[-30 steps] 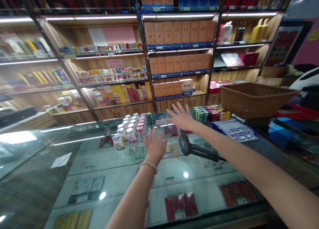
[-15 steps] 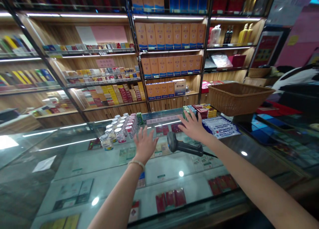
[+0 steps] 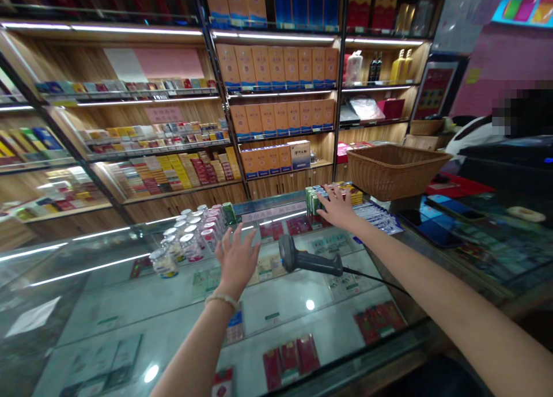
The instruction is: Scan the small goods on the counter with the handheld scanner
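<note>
My left hand (image 3: 237, 259) is over the glass counter with its fingers spread, holding nothing, just right of several small jars (image 3: 190, 241) with white lids. My right hand (image 3: 339, 208) reaches further forward, fingers apart, over the stacked red and yellow packs (image 3: 355, 195) and beside the green-capped small tins (image 3: 311, 201); whether it touches them I cannot tell. A dark barcode scanner (image 3: 309, 260) lies on the glass between my hands, its cable running right. Blue-and-white packets (image 3: 380, 217) lie right of my right hand.
A wicker basket (image 3: 395, 172) stands at the back right of the counter. Right of it lie dark and blue flat devices (image 3: 432, 227). Behind the counter are shelves with orange boxes (image 3: 276, 65). A person's dark head, partly blurred, shows at the far right.
The view has shifted, so shelves and basket appear further left. My right hand has come closer to the stacked packs. My left hand stays spread beside the jars.
</note>
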Action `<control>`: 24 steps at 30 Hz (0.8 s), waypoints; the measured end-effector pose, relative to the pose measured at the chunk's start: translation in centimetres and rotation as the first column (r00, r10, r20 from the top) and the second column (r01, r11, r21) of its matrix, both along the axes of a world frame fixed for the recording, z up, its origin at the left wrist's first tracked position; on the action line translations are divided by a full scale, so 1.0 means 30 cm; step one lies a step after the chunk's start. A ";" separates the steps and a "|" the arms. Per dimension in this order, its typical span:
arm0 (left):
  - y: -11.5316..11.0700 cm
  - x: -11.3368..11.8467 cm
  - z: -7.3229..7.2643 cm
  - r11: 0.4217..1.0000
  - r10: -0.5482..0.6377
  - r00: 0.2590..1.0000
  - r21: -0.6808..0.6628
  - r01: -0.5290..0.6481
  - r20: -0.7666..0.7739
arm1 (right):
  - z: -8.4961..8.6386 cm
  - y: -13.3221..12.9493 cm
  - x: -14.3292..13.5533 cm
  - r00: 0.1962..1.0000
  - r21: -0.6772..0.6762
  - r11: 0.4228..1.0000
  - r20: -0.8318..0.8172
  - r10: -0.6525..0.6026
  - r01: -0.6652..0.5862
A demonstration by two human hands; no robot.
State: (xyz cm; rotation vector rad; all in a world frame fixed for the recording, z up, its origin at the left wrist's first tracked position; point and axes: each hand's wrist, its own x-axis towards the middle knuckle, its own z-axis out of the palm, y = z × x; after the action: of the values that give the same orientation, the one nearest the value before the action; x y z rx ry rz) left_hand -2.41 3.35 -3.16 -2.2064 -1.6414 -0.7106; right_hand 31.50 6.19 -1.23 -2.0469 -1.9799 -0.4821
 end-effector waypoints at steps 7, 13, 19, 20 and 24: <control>0.006 0.000 -0.010 1.000 0.010 1.000 0.014 -0.010 -0.005 | -0.006 0.045 0.008 1.000 0.019 1.000 0.016 -0.004 0.004; 0.008 -0.001 -0.010 1.000 0.022 1.000 0.015 -0.022 0.002 | -0.019 0.036 0.019 0.999 0.028 0.999 0.048 0.015 -0.016; 0.010 -0.001 -0.016 1.000 0.022 1.000 0.016 -0.022 -0.010 | -0.022 0.029 0.027 0.998 0.118 0.992 0.054 0.045 -0.052; 0.012 -0.001 -0.018 1.000 0.018 1.000 0.023 -0.017 -0.005 | -0.020 0.031 0.028 0.997 0.139 0.988 0.052 0.056 -0.063; 0.023 -0.007 -0.033 0.998 -0.012 1.000 0.056 0.011 0.028 | -0.007 0.044 0.033 0.996 0.203 0.976 0.030 0.081 -0.085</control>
State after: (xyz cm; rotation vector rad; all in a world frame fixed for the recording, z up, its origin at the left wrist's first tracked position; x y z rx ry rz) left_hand -2.61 4.05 -4.15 -2.1779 -1.6031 -0.7844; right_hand 32.49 7.52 -1.45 -1.8351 -1.9307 -0.6622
